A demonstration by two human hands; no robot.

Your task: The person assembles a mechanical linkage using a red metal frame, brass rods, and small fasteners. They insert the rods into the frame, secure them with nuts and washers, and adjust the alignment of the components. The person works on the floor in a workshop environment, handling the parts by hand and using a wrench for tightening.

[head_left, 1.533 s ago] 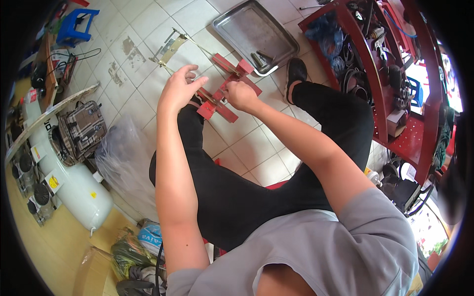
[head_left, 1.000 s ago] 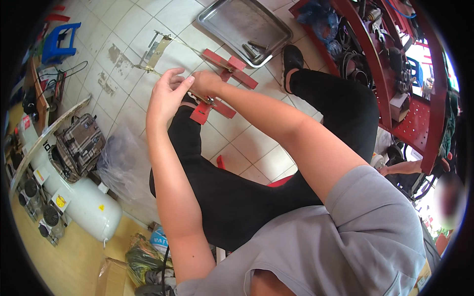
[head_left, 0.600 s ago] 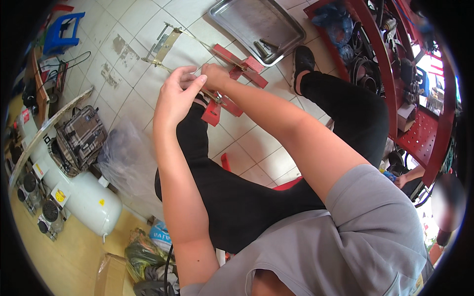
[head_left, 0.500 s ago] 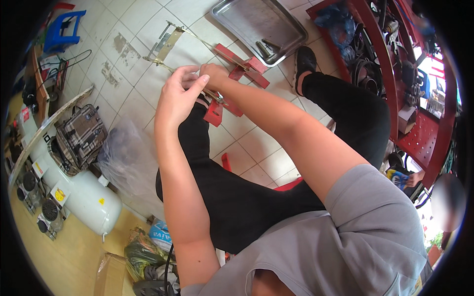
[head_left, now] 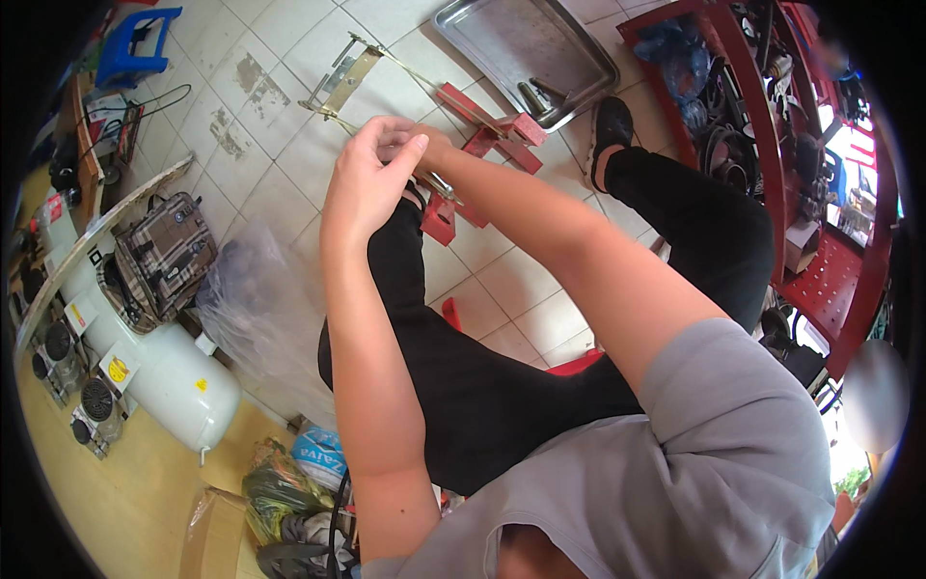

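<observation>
My left hand (head_left: 371,169) is bent over the metal frame, its fingers curled and its thumb lying toward the right hand. My right hand (head_left: 424,145) is closed beside it, its fingers mostly hidden behind the left. What either hand grips is out of sight. A metal frame with thin rods (head_left: 352,80) reaches out beyond my hands on the far left. Red blocks (head_left: 465,104) lie along its right side, and another red block (head_left: 439,222) sits just below my hands, next to a shiny metal part (head_left: 439,185).
A steel tray (head_left: 588,106) holding small dark cylindrical parts stands on the tiles ahead. A red rack (head_left: 752,106) full of parts rises on the right. To the left are a white tank (head_left: 183,381), a plaid bag (head_left: 169,246), clear plastic (head_left: 260,289) and a blue stool (head_left: 135,46).
The whole view has shifted slightly, so the scene sits a little to the right. My hands stay together at the frame, with the left fingers curled a little closer over the right hand.
</observation>
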